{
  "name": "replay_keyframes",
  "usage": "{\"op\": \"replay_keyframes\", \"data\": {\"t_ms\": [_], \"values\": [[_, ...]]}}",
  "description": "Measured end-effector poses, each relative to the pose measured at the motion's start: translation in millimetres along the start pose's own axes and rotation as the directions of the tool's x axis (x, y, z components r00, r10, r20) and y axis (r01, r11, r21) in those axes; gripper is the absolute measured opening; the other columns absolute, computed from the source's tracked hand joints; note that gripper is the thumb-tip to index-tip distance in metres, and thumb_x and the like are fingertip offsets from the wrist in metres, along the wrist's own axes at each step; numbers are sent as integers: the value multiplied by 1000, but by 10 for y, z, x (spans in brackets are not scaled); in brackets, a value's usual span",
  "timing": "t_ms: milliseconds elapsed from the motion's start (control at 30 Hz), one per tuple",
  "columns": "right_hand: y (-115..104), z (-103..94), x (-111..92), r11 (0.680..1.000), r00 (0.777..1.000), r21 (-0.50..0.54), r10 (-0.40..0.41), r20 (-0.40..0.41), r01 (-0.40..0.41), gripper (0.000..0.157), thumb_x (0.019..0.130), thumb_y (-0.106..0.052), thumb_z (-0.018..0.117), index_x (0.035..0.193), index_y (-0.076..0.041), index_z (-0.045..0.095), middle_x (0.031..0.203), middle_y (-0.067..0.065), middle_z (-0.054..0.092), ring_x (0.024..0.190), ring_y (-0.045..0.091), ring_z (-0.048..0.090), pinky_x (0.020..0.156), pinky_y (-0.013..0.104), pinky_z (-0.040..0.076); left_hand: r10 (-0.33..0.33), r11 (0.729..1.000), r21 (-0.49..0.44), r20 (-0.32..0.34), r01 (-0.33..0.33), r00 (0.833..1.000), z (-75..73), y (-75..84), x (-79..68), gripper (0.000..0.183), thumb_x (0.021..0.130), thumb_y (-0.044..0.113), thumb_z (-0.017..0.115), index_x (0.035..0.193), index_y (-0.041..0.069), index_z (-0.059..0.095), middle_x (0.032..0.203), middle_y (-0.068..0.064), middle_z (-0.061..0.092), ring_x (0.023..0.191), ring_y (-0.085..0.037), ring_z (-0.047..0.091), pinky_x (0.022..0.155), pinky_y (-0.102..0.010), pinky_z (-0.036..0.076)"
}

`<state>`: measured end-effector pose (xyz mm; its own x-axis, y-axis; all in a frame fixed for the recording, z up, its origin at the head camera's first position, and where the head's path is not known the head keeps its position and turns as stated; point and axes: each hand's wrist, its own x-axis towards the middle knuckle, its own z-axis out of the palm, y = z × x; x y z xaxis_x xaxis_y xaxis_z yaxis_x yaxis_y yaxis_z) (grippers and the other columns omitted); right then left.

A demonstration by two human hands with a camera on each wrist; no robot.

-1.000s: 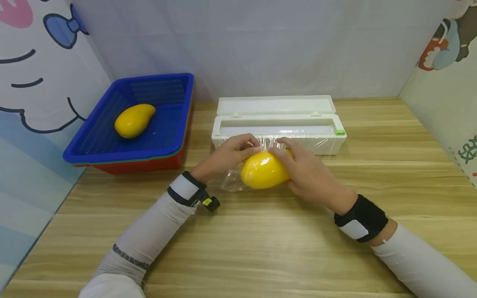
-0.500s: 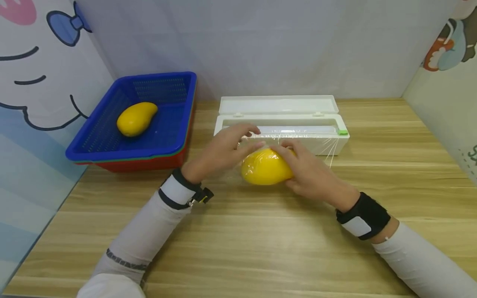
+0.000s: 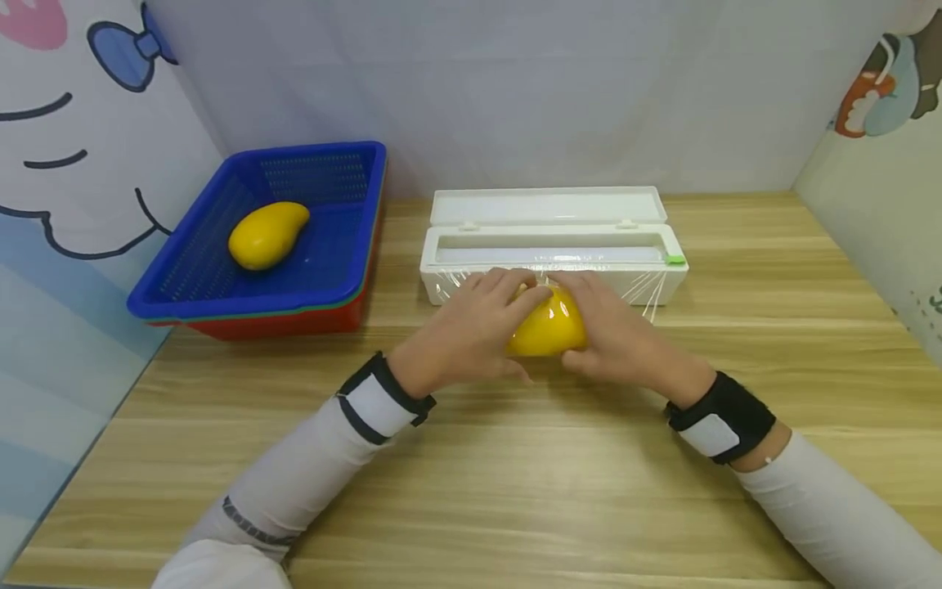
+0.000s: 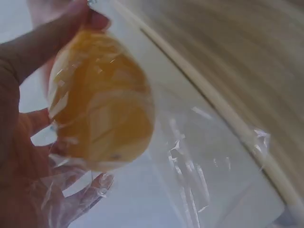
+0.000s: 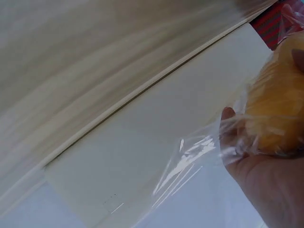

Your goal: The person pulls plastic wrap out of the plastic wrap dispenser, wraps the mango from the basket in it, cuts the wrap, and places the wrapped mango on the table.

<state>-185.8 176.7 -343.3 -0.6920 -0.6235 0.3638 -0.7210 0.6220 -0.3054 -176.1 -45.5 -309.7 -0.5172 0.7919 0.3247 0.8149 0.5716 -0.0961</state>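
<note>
A yellow mango point(image 3: 548, 325) wrapped in clear cling film point(image 5: 187, 156) is held between both hands, just in front of the white cling film box. My left hand point(image 3: 474, 327) lies over its left side, fingers bent across the top. In the left wrist view, thumb and fingers surround the mango point(image 4: 102, 102), with loose film crumpled at the fingertips. My right hand point(image 3: 614, 331) grips the other end, its thumb below and fingers on top. Film stretches from the mango back to the box point(image 3: 441, 282), whose lid point(image 3: 548, 206) stands open.
At the left stands a blue basket point(image 3: 199, 311) stacked on a red one point(image 3: 294, 321), with a second mango point(image 3: 266, 236) in it. The film roll point(image 3: 552, 254) shows inside the box. Wooden table surface point(image 3: 515, 483) stretches in front of the hands.
My left hand lifted off the mango's film, its fingers spread, then came back down round the left side. The mango has shifted slightly right; my right hand has kept hold of it.
</note>
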Motion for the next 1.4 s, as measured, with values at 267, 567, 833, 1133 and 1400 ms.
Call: {"op": "replay_keyframes", "data": {"t_ms": [267,567,833,1133,1400], "values": [[9,-32,23,999,999,24,45,25,-46,85,66,-18,77,135,5,33,126,22,44,108,30,42,89,52,45,-47,995,-90,-63,41,997,174,-100,7,89,56,33,90,127,8,43,117,-15,47,100,-27,44,88,-39,44],[39,-51,29,989,987,19,148,59,-150,79,67,-20,74,134,0,37,125,19,49,111,31,40,87,52,46,-112,960,-265,-70,90,991,246,-181,-7,78,62,26,87,124,3,45,118,-17,45,98,-22,45,88,-37,48],[104,-3,23,997,999,62,41,-4,-40,78,64,-10,86,126,2,41,127,25,37,113,34,38,96,55,40,-133,940,-325,-80,100,988,293,-247,-17,73,62,24,87,117,1,46,111,-13,45,95,-19,45,88,-35,50],[173,-30,25,1000,1000,17,19,-18,-19,74,68,-20,86,129,-2,48,116,17,46,101,25,45,88,48,47,-157,958,-252,-68,136,985,285,-238,-13,70,61,29,88,114,0,51,107,-11,49,99,-22,43,88,-35,46],[212,-65,50,997,998,59,53,-30,-52,74,65,-18,87,125,1,50,115,15,55,100,24,50,89,49,46,-175,962,-224,-57,159,983,257,-234,-5,71,62,34,87,117,-1,57,112,-14,54,96,-24,46,85,-36,47]]}}
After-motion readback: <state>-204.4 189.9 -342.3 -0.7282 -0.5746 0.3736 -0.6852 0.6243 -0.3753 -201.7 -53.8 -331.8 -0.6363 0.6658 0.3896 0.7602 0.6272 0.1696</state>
